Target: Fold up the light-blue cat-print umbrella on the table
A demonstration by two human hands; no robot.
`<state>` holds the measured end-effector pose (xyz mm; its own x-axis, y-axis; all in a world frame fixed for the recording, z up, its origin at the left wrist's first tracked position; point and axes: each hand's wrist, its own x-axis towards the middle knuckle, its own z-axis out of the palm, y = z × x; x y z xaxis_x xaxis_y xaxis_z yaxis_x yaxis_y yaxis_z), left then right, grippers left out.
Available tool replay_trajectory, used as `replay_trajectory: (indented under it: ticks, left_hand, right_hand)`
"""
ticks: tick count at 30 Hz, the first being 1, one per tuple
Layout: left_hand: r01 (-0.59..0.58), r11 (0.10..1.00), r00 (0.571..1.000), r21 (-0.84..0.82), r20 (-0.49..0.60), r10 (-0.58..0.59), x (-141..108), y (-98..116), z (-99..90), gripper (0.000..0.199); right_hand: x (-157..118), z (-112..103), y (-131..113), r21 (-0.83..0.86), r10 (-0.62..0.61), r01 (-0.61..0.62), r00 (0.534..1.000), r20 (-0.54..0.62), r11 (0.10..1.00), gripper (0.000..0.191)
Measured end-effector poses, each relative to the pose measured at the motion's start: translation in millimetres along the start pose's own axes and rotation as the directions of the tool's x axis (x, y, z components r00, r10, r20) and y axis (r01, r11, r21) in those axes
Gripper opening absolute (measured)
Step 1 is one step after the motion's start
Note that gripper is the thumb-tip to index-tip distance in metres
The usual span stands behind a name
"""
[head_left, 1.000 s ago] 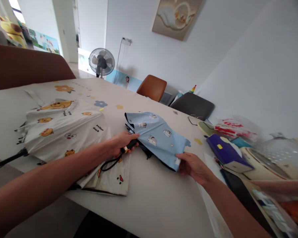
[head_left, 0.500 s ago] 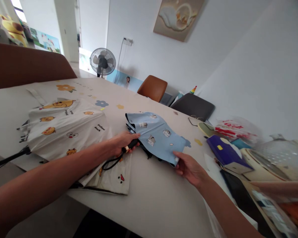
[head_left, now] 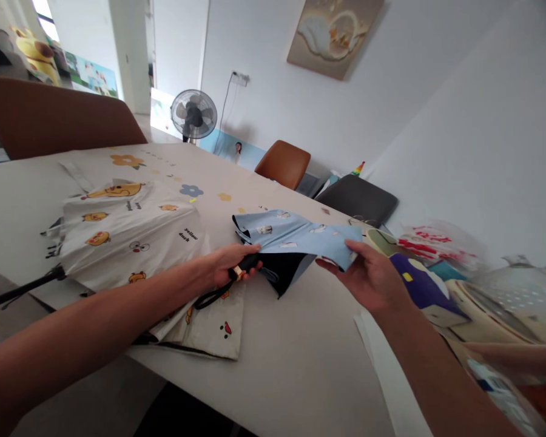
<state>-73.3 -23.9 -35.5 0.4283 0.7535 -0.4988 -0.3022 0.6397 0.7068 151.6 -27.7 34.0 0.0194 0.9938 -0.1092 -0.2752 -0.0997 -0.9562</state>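
Observation:
A light blue folding umbrella (head_left: 273, 226) with cat prints and a black inner side is held above the table. My left hand (head_left: 234, 262) is closed around its black handle, from which a dark wrist loop hangs. Between the fingers and thumb of my right hand (head_left: 366, 273) is the far edge of the blue canopy, pulled out to the right and lifted so the black lining shows underneath. Left of it lies a white umbrella (head_left: 164, 233) with yellow duck prints, loosely folded, its black shaft pointing to the lower left. My left forearm crosses in front of that one.
On the white table (head_left: 300, 358), the right side holds a purple box (head_left: 425, 288), a plastic bag with red print (head_left: 437, 243), and a pot-like container with a clear cover (head_left: 495, 303). Chairs stand along the far side, with a fan (head_left: 193, 115) behind.
My right hand has moved up and to the right with the canopy edge, stretching the blue cloth and exposing its black underside. My left hand keeps its hold on the handle.

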Motion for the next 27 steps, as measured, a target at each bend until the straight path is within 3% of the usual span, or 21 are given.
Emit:
replay_trajectory:
  ticks: [5,11,15,20,24,27]
  left_hand:
    - [0.123,0.985,0.978,-0.118,0.183,-0.100,-1,0,-0.2,0.014]
    - [0.183,0.976,0.948,-0.120,0.284,-0.143,3,-4,-1.5,0.017]
    - [0.199,0.964,0.960,-0.174,0.230,-0.157,2,1,0.1,0.020]
    - [0.170,0.953,0.972,-0.250,0.204,-0.120,5,5,-3.1,0.023]
    - [0.090,0.957,0.990,-0.274,0.129,-0.056,9,4,-5.6,0.022]
    - [0.069,0.971,0.996,-0.230,0.063,-0.056,10,4,-4.3,0.024]
  right_hand:
    - [20,32,-21,-0.004,-0.093,0.094,0.986,0.139,0.996,0.006]
    - [52,80,-24,-0.022,-0.053,0.056,0.991,0.127,0.998,0.011]
    - [78,110,-4,0.042,-0.063,0.059,0.993,0.098,0.997,0.011]
    - [110,140,39,0.049,-0.086,0.082,0.992,0.088,0.995,0.014]
    - [124,151,70,0.013,-0.017,0.016,0.993,0.115,1.000,0.017]
    - [127,152,79,-0.006,0.028,-0.027,0.990,0.139,1.000,0.018]
